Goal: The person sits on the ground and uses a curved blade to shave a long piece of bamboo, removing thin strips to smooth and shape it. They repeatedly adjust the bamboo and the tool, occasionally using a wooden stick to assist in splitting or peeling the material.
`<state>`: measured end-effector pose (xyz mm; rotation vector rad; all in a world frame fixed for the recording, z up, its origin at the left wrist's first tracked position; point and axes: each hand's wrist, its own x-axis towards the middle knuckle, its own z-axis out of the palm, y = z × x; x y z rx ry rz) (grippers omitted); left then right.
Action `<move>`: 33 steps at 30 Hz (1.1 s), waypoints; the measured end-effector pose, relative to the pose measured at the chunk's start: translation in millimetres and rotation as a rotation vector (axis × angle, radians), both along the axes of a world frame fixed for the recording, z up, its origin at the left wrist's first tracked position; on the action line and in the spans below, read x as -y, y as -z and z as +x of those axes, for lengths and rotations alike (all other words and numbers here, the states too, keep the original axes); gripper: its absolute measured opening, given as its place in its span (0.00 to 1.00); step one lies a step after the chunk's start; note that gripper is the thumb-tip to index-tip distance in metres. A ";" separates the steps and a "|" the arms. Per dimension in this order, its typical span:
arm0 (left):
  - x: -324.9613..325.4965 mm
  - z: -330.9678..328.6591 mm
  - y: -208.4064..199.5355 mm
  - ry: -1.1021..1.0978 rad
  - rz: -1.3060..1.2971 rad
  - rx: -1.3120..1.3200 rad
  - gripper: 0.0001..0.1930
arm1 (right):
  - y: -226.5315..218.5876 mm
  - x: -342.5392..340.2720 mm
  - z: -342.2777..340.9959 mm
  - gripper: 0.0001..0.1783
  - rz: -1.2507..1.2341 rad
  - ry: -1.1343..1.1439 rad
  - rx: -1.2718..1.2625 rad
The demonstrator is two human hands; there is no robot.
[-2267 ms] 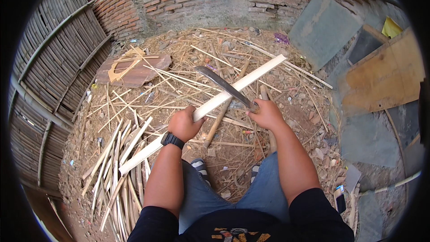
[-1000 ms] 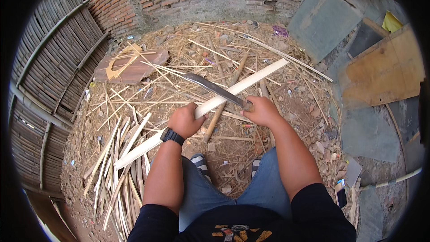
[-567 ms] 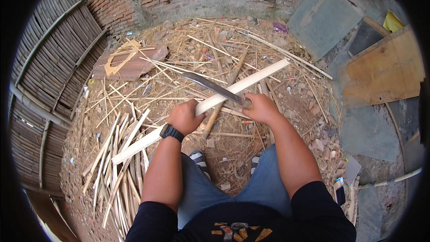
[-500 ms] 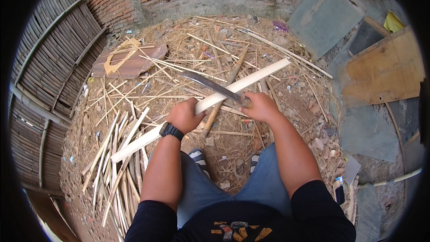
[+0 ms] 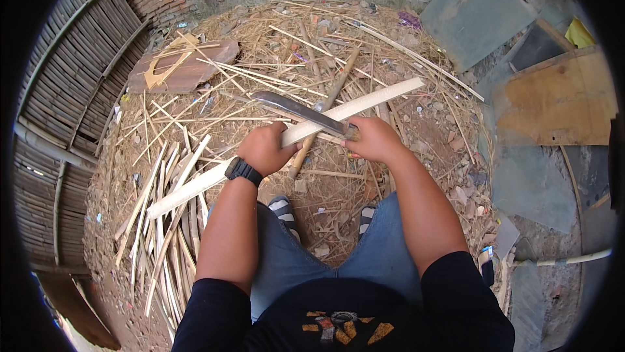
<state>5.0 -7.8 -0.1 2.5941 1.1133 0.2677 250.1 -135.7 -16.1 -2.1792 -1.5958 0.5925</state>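
Observation:
My left hand (image 5: 263, 149) is wrapped round a long pale bamboo strip (image 5: 374, 99) near its middle. The strip slants from the lower left up to the right, over the ground before my knees. In my right hand (image 5: 374, 138) is the handle of a machete (image 5: 303, 112), whose dark blade points to the far left. The blade crosses over the strip just right of my left hand; whether it touches the strip I cannot tell. My fingers hide most of the handle.
A pile of split bamboo strips (image 5: 166, 241) lies at the left by my leg. Thin slivers and a round stick (image 5: 325, 112) litter the ground ahead. A brown board (image 5: 218, 62) lies far left. Grey sheets (image 5: 478, 16) and a wooden panel (image 5: 556, 98) stand right.
The machete has shifted a little to the left and up along the strip, with my right hand. The strip's lower end has moved slightly left; both hands keep their holds.

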 end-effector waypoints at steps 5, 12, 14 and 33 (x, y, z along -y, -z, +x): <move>2.0 2.4 -0.3 -0.008 0.010 -0.010 0.22 | -2.7 -1.2 -1.9 0.28 -0.015 -0.003 0.036; -7.1 -8.2 -3.4 -0.098 0.028 0.066 0.23 | -34.5 6.4 -2.7 0.26 -0.050 0.138 -0.075; -7.7 -9.3 -4.5 -0.103 0.028 0.072 0.22 | -30.7 7.2 -0.8 0.25 0.012 0.089 -0.023; -3.5 -3.8 -3.8 -0.108 0.078 0.231 0.21 | -8.0 10.0 25.4 0.25 0.218 0.107 -0.081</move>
